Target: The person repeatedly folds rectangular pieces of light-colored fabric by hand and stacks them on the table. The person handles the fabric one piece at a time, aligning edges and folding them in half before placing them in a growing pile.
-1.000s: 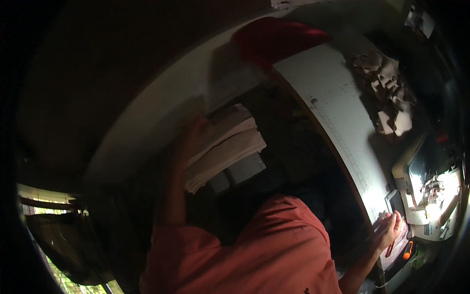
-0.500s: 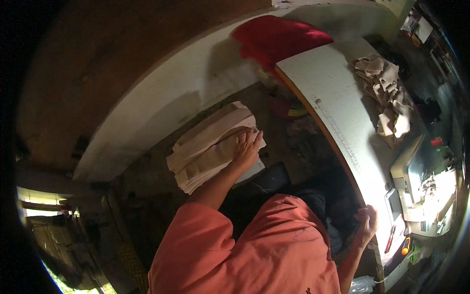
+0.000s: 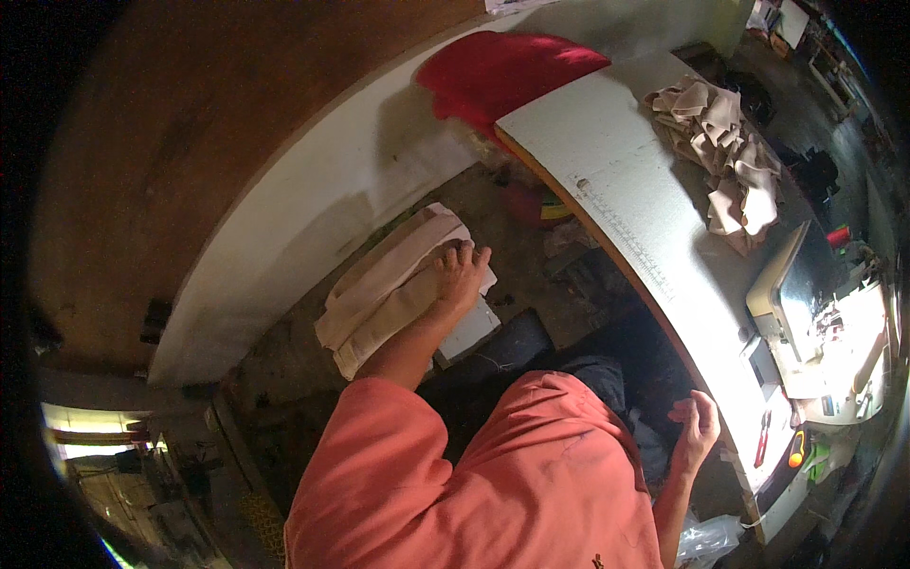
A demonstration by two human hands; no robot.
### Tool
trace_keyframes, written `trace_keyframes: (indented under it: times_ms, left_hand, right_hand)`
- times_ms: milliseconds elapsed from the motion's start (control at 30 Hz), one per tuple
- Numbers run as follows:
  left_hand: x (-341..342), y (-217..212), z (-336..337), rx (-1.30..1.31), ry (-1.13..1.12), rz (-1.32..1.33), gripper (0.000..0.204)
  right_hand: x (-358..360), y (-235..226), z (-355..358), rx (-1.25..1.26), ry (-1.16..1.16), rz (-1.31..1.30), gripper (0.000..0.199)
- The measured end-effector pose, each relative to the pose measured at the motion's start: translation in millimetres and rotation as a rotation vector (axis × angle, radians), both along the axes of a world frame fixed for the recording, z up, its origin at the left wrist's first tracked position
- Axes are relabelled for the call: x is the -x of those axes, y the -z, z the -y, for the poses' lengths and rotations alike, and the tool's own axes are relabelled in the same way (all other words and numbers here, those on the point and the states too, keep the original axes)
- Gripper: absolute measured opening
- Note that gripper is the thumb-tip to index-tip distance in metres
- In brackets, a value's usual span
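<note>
Long beige fabric pieces lie in a thick stack low on my left, beside the white wall. My left hand rests on top near the stack's right end, fingers apart and slightly bent over the cloth. Beside the front edge of the white worktable, my right hand hangs with loosely curled fingers, apart, and nothing shows in them. Farther back on that table lies a crumpled heap of beige fabric pieces. A sewing machine stands under bright light at the right.
Red cloth drapes at the table's far left corner. Scissors with red handles and an orange-and-black tool lie near the machine. Beneath the stack's right end is a pale flat surface. A clear plastic bag hangs near my right forearm.
The view has shifted, so the table appears farther left. My right hand's fingers have loosened from a tighter curl. My left hand stays on the fabric stack, its fingers a little more bent.
</note>
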State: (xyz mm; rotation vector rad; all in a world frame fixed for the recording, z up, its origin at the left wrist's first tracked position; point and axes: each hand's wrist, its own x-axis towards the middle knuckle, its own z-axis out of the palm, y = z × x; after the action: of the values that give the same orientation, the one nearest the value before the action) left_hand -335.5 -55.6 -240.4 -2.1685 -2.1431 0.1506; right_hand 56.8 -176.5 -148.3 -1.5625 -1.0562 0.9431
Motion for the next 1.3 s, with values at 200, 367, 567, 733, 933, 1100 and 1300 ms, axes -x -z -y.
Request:
trace_keyframes:
  times_ms: [200,367,567,733,933,1100,1300]
  left_hand:
    - [41.1,-37.2,26.6,-0.334,-0.010,0.492,0.045]
    - [72.3,-78.6,78.0,-0.585,-0.108,0.714,0.057]
    - [119.7,-145.2,144.1,-0.875,-0.320,0.770,0.062]
    - [131.6,-227.9,197.4,-1.092,-0.243,0.840,0.068]
    - [42.5,-305.3,176.5,-1.145,-0.118,0.820,0.072]
    - [-49.2,-281.2,89.8,-1.030,0.501,1.109,0.063]
    - [-141.2,-257.9,60.4,-0.632,0.556,1.248,0.077]
  right_hand:
    - [1.5,-3.2,-1.7,0.049,-0.029,-0.029,0.014]
    - [20.1,-2.7,-11.7,0.014,-0.137,0.004,0.014]
    - [59.8,-8.3,-26.6,0.001,-0.370,-0.066,0.016]
    - [96.0,-17.6,-33.3,0.171,-0.491,-0.120,0.015]
    - [163.8,-132.0,-37.5,-0.225,-0.981,0.114,0.014]
    - [174.7,-199.7,-59.5,-0.126,-1.041,-0.403,0.074]
    - [131.4,-231.0,-85.5,-0.139,-0.753,0.040,0.091]
